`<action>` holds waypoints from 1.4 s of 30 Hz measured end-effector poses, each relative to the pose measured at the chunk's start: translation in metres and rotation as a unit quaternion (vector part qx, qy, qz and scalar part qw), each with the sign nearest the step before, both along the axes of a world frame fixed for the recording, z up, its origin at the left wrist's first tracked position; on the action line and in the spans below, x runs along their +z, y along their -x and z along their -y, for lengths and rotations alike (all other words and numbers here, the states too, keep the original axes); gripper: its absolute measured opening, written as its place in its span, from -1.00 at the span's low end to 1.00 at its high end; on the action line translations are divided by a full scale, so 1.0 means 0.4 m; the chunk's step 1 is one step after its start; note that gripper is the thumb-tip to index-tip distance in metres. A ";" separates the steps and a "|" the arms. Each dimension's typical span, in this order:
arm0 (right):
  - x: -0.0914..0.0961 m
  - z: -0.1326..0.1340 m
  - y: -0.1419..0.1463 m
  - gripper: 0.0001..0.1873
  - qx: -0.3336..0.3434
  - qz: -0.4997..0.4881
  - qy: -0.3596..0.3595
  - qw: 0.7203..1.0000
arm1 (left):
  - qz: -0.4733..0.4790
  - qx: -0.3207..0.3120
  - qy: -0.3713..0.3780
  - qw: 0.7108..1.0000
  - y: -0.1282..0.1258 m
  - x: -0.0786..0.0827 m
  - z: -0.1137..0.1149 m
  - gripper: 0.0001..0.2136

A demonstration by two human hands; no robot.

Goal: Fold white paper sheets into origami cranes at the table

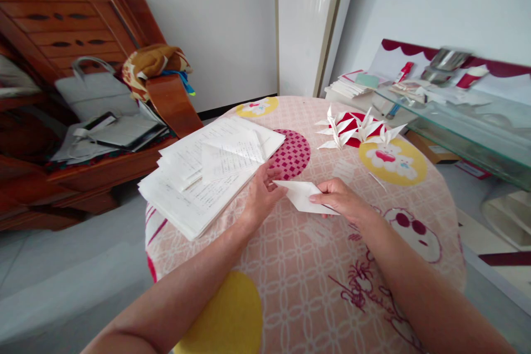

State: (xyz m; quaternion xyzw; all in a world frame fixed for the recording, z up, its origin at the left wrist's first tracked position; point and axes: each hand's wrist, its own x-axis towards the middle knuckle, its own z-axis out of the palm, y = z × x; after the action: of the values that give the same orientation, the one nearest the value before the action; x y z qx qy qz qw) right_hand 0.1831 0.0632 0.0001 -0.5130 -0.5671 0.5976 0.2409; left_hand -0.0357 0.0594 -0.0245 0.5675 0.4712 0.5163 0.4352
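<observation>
Above the round table, a folded piece of white paper [297,194] with a pointed left end is held between my hands. My right hand [342,200] pinches its right part, thumb on top and fingers beneath. At the pointed left end, my left hand [263,192] has its thumb and curled fingers closed around the tip. Left of it lies a stack of written paper sheets [186,204], with a folded sheet [232,157] resting on top. Several folded white paper cranes [360,130] stand at the far right of the table.
A patterned cloth [290,265] covers the table. A thin white stick [377,181] lies near the cranes. To the right stands a glass shelf [452,121] with papers and metal bowls. A wooden bench [103,166] holding a grey bag [97,91] is at left.
</observation>
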 end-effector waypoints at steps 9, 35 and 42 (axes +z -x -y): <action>0.026 -0.028 0.011 -0.84 0.102 0.028 0.052 0.993 | -0.280 -0.087 -0.220 0.931 -0.010 0.053 0.049 -0.78; 0.024 0.064 0.023 -0.88 0.241 0.327 -0.397 0.823 | -0.344 -0.308 -0.156 0.873 0.029 0.033 0.005 -0.88; 0.024 0.055 0.012 -0.84 0.255 0.315 -0.395 0.825 | -0.309 -0.322 -0.166 0.880 0.032 0.030 0.006 -0.82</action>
State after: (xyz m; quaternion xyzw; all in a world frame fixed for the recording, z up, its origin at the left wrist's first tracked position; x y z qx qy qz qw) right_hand 0.1782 0.0411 0.0098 -0.3718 -0.9102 0.1686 0.0699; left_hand -0.0485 0.0569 -0.0126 0.8823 0.2806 0.2172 0.3092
